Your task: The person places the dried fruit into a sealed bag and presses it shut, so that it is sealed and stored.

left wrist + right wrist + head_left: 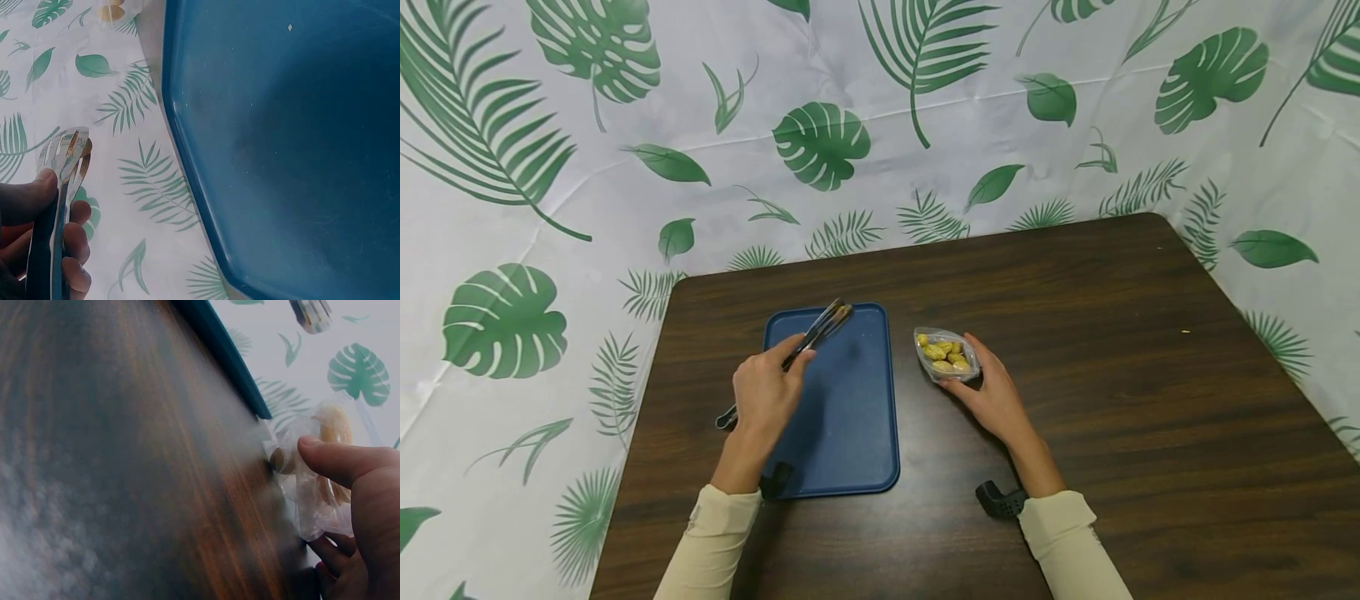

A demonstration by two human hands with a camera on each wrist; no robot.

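Observation:
My left hand [767, 387] grips a pair of metal tongs [827, 323] with dark handles, held above the blue tray [857, 425]. In the left wrist view the slotted tong tips [70, 149] stand close together, with a small brownish thing [86, 147] showing between them. To the right of the tray, my right hand [1000, 404] holds a clear plastic bag [928, 372] by its side, thumb and fingers around it. Several small yellow-green, rounded pieces [945, 353] lie inside. The right wrist view shows the thumb [328, 456] pressing the crinkled plastic.
The dark wooden table [1112, 350] extends far to the right, with a tiny yellow speck [1185, 332] on it. A white cloth [715, 217] printed with green leaves hangs behind and along the sides. Each wrist carries a black strap mount [1000, 502].

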